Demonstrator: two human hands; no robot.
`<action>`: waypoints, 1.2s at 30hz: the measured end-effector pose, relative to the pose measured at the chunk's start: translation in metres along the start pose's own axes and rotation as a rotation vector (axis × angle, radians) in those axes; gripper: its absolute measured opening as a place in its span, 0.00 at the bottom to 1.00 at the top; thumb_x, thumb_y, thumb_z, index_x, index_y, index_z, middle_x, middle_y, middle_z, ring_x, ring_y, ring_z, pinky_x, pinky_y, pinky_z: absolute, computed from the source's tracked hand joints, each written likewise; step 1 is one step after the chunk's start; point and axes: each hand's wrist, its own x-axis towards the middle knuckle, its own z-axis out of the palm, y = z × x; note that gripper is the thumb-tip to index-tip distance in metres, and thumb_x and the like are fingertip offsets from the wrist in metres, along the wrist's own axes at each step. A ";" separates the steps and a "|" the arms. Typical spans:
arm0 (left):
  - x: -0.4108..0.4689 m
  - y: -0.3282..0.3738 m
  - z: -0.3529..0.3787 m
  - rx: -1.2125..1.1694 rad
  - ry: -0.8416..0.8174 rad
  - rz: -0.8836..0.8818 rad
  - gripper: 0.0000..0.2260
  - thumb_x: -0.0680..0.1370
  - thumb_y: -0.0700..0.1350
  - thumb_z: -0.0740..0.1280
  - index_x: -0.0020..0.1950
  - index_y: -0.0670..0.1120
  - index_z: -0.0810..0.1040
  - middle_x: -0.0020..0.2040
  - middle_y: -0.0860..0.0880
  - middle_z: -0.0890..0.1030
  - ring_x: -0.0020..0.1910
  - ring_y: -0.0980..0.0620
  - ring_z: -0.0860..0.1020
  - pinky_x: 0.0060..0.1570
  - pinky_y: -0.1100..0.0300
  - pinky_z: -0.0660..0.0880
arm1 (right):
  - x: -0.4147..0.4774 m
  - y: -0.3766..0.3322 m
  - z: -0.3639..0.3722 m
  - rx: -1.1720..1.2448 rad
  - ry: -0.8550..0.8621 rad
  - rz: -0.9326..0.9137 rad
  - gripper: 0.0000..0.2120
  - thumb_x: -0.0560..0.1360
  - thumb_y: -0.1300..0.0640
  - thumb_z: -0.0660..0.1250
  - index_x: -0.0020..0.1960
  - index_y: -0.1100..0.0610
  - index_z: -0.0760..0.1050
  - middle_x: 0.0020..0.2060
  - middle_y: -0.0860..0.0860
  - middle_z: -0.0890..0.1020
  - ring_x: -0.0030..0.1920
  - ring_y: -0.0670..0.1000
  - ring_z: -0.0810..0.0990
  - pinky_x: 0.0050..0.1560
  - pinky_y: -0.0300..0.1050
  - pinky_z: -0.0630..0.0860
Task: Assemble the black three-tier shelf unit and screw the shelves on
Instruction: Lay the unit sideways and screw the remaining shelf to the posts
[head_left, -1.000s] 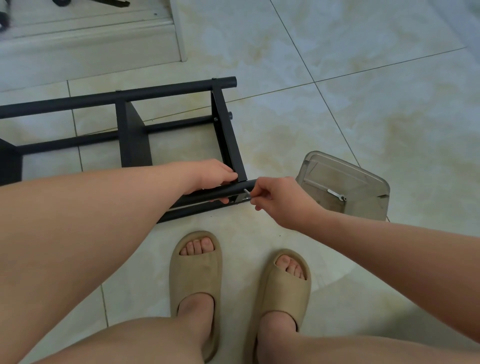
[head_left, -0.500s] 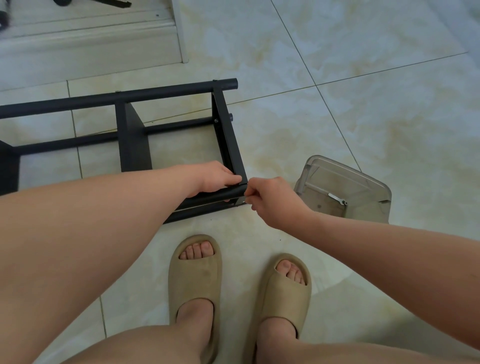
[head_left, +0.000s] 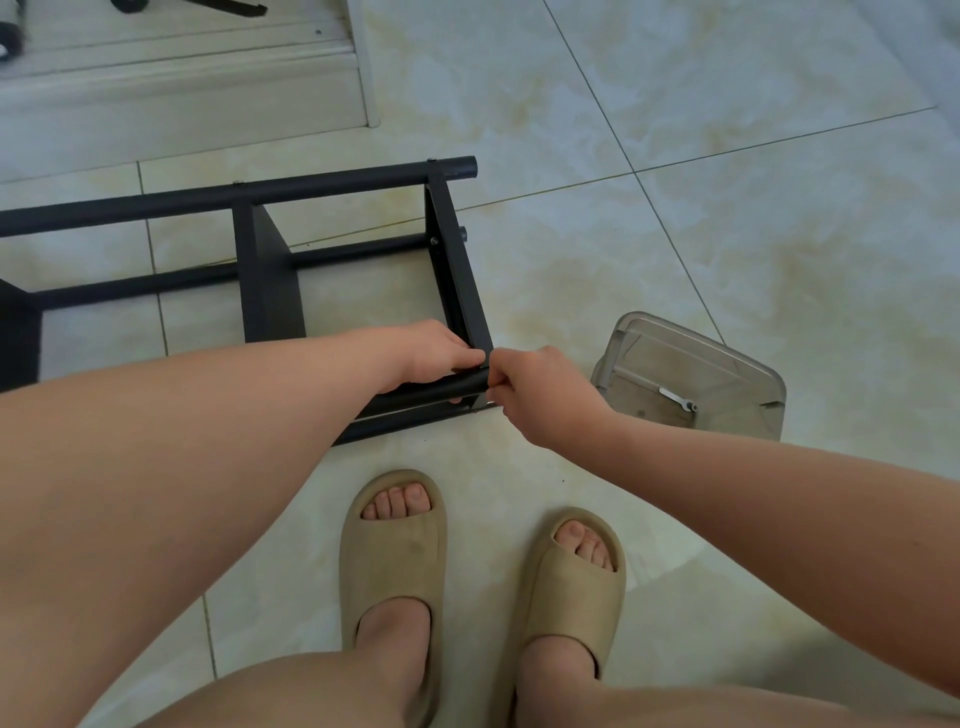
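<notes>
The black shelf unit (head_left: 270, 291) lies on its side on the tiled floor, with its long tubes running left to right. My left hand (head_left: 436, 353) grips the near tube (head_left: 457, 387) close to its right end, beside the end shelf panel (head_left: 457, 270). My right hand (head_left: 540, 395) is pressed against that tube's end with fingers curled in a pinch. The small silver tool it held a second ago is hidden inside the fingers.
A clear plastic box (head_left: 727, 364) sits on the floor just right of my right hand, with a small flat wrench (head_left: 675, 399) inside. My feet in beige slides (head_left: 395, 561) stand right below the frame. A raised step (head_left: 182, 93) runs along the back left.
My right hand has closed in leftward onto the tube's end, covering the silver tool that showed earlier. My left hand keeps its grip on the tube.
</notes>
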 end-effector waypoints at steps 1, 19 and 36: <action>0.000 0.000 0.000 0.001 0.002 -0.003 0.15 0.80 0.58 0.65 0.37 0.54 0.82 0.35 0.60 0.80 0.36 0.61 0.74 0.37 0.66 0.68 | 0.001 0.000 0.000 -0.004 0.005 0.011 0.05 0.80 0.61 0.64 0.45 0.54 0.71 0.42 0.59 0.81 0.41 0.61 0.80 0.42 0.55 0.79; -0.012 0.011 0.003 -0.058 0.096 0.007 0.09 0.80 0.54 0.66 0.42 0.53 0.79 0.46 0.53 0.79 0.46 0.54 0.75 0.50 0.59 0.68 | 0.023 0.013 -0.015 -0.358 0.003 -0.020 0.18 0.78 0.40 0.67 0.48 0.54 0.67 0.34 0.49 0.67 0.34 0.55 0.70 0.31 0.46 0.61; -0.013 0.095 0.081 0.705 0.494 0.695 0.14 0.82 0.52 0.59 0.64 0.48 0.73 0.65 0.48 0.74 0.64 0.45 0.68 0.59 0.51 0.68 | -0.076 0.200 -0.031 -0.241 0.283 0.315 0.07 0.82 0.52 0.58 0.54 0.53 0.73 0.50 0.51 0.81 0.51 0.59 0.79 0.40 0.48 0.69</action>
